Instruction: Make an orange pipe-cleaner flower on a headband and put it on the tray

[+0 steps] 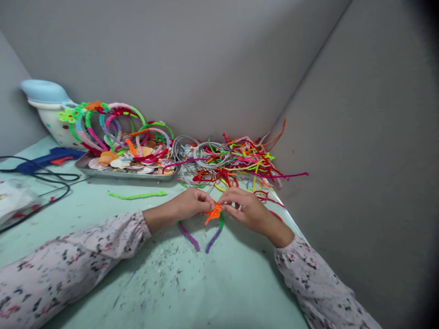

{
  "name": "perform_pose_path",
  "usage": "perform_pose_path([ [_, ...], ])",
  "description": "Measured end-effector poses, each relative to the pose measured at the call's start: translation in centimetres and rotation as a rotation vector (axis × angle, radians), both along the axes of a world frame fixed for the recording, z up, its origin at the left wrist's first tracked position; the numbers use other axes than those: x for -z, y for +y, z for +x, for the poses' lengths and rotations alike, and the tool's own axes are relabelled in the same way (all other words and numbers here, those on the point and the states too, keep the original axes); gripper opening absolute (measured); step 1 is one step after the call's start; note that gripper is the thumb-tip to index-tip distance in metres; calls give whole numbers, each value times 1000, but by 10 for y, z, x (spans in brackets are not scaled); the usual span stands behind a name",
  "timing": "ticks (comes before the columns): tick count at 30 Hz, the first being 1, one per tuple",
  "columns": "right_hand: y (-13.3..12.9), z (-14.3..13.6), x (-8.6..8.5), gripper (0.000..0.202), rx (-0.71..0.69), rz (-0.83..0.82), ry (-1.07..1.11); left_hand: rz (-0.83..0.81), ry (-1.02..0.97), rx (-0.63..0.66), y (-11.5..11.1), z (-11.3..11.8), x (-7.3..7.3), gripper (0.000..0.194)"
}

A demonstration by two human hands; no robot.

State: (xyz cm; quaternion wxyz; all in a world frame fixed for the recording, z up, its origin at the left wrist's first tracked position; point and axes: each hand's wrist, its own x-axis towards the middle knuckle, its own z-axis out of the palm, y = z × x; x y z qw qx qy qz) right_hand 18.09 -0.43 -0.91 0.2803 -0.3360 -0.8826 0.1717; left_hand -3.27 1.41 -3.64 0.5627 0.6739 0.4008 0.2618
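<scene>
Between my two hands is an orange pipe-cleaner shape [214, 213], bent into loops with a short tail. My left hand [194, 203] is closed, pinching its left side between thumb and forefinger. From the right, my right hand [245, 208] pinches at the shape's upper right edge, fingers closed. Below them a headband wrapped in purple and green pipe cleaner [214, 240] shows its two ends on the table; its upper part is hidden behind my hands. A bright green pipe cleaner [137, 195] lies to the left of my left hand.
A metal tray [126, 174] holds shells and several colourful wrapped headbands [120, 109]. Beside it are a tangled heap of pipe cleaners [247, 157] and coiled grey wire [212, 155]. At left are a blue glue gun [37, 162], black cable, plastic bag [15, 198] and blue-lidded container [51, 112].
</scene>
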Motion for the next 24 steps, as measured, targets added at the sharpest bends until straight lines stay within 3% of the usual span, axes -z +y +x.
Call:
perform_pose_path([
  [6, -2, -2, -3, 12, -32, 5, -50, 34, 35, 29, -2, 2, -4, 15],
  [11, -5, -6, -3, 11, 18, -45, -44, 185, 118, 36, -9, 5, -9, 15],
  [15, -7, -13, -2, 12, 90, -205, -3, 369, 208, -22, -18, 8, -9, 13],
  [21, -7, -24, 12, 14, 256, -575, 201, 835, 403, -67, -27, 11, -11, 10],
  [24, -6, -23, 13, 14, 265, -622, 272, 704, 338, -127, -24, 10, -13, 11],
])
